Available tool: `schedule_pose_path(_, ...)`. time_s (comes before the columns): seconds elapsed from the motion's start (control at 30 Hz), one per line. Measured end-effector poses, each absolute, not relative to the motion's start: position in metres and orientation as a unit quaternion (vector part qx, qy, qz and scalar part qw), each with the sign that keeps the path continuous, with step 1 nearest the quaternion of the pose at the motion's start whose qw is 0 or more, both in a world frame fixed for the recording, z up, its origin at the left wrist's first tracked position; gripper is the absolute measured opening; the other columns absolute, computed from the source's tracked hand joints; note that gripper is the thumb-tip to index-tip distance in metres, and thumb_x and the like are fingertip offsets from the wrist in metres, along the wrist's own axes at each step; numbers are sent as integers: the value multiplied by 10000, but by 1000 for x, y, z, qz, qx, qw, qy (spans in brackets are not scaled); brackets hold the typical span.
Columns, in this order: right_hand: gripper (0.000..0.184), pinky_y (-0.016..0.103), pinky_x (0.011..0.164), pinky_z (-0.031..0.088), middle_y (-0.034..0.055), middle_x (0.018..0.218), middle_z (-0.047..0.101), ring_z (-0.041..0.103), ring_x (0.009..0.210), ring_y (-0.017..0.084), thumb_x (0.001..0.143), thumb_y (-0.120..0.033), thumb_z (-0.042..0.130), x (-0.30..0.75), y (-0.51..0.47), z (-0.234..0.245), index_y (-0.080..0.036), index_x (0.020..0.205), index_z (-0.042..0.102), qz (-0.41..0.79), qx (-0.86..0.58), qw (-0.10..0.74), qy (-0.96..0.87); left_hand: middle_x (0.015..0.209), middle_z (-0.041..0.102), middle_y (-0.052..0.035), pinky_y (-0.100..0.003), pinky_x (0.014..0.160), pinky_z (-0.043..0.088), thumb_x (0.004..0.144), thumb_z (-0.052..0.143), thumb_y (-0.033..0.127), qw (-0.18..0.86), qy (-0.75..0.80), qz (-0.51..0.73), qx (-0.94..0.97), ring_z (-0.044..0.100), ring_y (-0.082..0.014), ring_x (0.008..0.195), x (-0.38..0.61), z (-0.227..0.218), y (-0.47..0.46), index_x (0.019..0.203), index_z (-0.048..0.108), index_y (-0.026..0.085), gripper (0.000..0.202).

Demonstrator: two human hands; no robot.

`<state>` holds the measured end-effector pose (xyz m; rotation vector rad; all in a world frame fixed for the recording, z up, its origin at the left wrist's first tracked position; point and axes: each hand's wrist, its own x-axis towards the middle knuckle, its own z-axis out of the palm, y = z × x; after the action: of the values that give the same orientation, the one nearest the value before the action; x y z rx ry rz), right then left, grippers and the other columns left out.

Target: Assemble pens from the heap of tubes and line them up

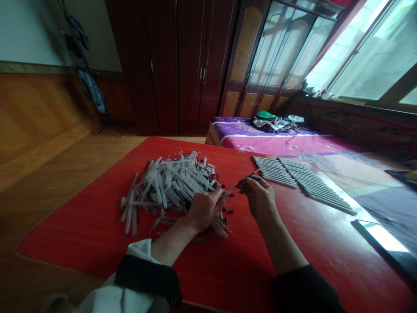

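The left hand [205,211] is closed on 1 slim tube [230,190]; the right hand [259,193] pinches at its far end. The tube looks light, stiff and slick, probably best held near its 2 ends. Loose tubes [166,180] heap left of the grip; aligned rods [321,187] lie beyond it, rightward.

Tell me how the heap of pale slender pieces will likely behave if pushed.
The heap would probably spread rather than move as one, since its pieces lie loose and crisscrossed. Individual pieces are likely stiff, as they look straight, and probably light, being so slim.
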<state>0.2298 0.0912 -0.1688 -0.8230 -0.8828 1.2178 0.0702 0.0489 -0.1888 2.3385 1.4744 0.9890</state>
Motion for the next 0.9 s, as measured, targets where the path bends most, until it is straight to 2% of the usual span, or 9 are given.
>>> schedule_pose_path(0.17, 162, 223, 507, 485, 28, 677, 669, 609, 586, 125, 641, -262, 711, 219, 84, -172, -142, 739, 664, 522, -381, 592, -481, 667, 645, -4, -225, 537, 380, 913, 362, 374, 138, 494, 382, 769, 629, -164, 613, 69, -187, 49, 959, 557, 212, 258)
schedule_pose_path(0.27, 278, 257, 538, 495, 64, 769, 688, 624, 699, 168, 685, -366, 683, 217, 85, -175, -148, 856, 676, 509, -380, 587, -502, 598, 590, 17, -214, 510, 372, 911, 366, 349, 171, 506, 477, 698, 583, -138, 550, 66, -186, 51, 920, 537, 200, 227)
schedule_pose_path(0.33, 339, 287, 578, 509, 81, 788, 691, 632, 738, 188, 690, -443, 664, 218, 89, -179, -147, 856, 674, 552, -369, 580, -471, 587, 564, 22, -210, 509, 387, 910, 361, 353, 193, 507, 561, 626, 556, -123, 527, 64, -185, 53, 873, 516, 197, 224)
schedule_pose_path(0.47, 552, 414, 792, 502, 147, 919, 680, 628, 907, 254, 720, -656, 500, 217, 97, -187, -143, 846, 659, 703, -315, 524, -363, 611, 554, 21, -210, 525, 424, 913, 343, 376, 238, 478, 664, 523, 537, -105, 513, 59, -184, 58, 810, 474, 203, 240)
schedule_pose_path(0.57, 713, 464, 866, 462, 191, 1032, 642, 583, 1020, 290, 699, -768, 358, 216, 97, -191, -136, 868, 641, 733, -284, 518, -338, 624, 554, 24, -209, 509, 427, 914, 337, 382, 264, 459, 691, 493, 526, -93, 485, 58, -184, 61, 795, 453, 203, 244)
schedule_pose_path(0.63, 778, 468, 869, 457, 188, 1052, 632, 574, 1031, 292, 672, -809, 307, 217, 98, -193, -139, 896, 632, 723, -283, 522, -353, 630, 554, 24, -206, 508, 427, 916, 334, 381, 271, 453, 694, 490, 525, -88, 487, 58, -184, 61, 783, 448, 200, 252)
schedule_pose_path(0.73, 712, 440, 822, 472, 149, 1018, 644, 600, 952, 271, 691, -764, 377, 222, 103, -199, -152, 952, 631, 629, -360, 538, -430, 627, 551, 28, -202, 513, 423, 919, 335, 365, 269, 451, 691, 497, 524, -86, 497, 59, -184, 60, 794, 451, 196, 240)
schedule_pose_path(0.8, 538, 401, 771, 477, 115, 962, 653, 612, 853, 243, 714, -621, 516, 229, 108, -204, -159, 954, 651, 467, -466, 532, -531, 625, 551, 30, -202, 513, 421, 920, 337, 355, 264, 452, 687, 504, 526, -87, 499, 59, -184, 60, 812, 456, 195, 227)
schedule_pose_path(0.9, 271, 357, 748, 452, 87, 923, 646, 582, 828, 222, 736, -352, 563, 241, 114, -211, -176, 891, 699, 182, -579, 419, -675, 623, 549, 31, -201, 504, 417, 919, 341, 354, 264, 457, 673, 518, 529, -89, 496, 58, -185, 60, 844, 470, 194, 218)
